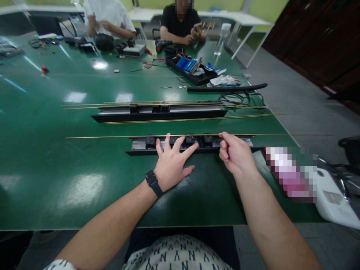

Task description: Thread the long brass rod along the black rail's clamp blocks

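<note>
A black and silver metal rail (180,151) lies crosswise on the table in front of me, with several black blocks (207,140) set along its channel. My left hand (173,159), with a dark watch at the wrist, rests spread over the rail's middle, fingertips among the blocks. Along the rail's far edge runs a long thin brass-coloured rod (112,137), sticking out well past both ends. My right hand (233,152) is closed at the rail's right part, thumb and index finger pinching the rod.
Beyond lies a second rail (160,115) with more thin rods. Farther back are coiled black cable (234,98), a black strip (227,88), a tool tray (194,77), gloves (226,80) and a clear bottle (222,39). Two people sit across the green table (56,161). A white chair (334,198) stands right.
</note>
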